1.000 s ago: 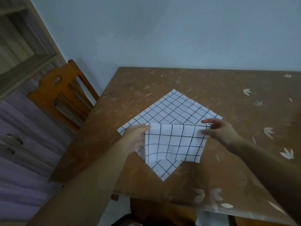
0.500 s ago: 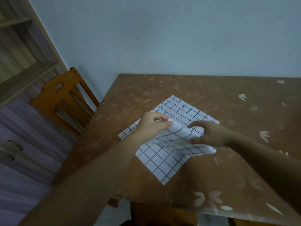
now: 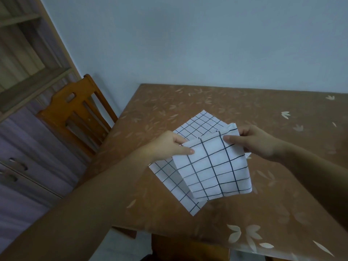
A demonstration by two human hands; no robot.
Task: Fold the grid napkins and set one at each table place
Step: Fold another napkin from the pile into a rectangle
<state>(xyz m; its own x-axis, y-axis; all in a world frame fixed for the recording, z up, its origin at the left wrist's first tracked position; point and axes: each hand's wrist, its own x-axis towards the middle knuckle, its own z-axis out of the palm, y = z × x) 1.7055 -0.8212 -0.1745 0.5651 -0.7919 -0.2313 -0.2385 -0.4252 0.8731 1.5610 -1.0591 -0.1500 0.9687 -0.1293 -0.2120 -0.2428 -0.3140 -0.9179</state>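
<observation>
I hold a folded white napkin with a black grid (image 3: 214, 166) in the air above the table. My left hand (image 3: 169, 146) pinches its upper left corner. My right hand (image 3: 252, 140) pinches its upper right corner. The folded cloth hangs down towards me. Under it a second grid napkin (image 3: 197, 123) lies flat on the table, turned like a diamond, partly hidden by the held one.
The brown table (image 3: 282, 194) has a leaf-patterned cover; its near edge runs along the bottom. A wooden chair (image 3: 75, 117) stands at the table's left side. A cabinet with drawers (image 3: 22, 166) lines the left wall.
The top napkin was folded over on the table between my hands. Now both hands have lifted it, folded, off the lower napkin.
</observation>
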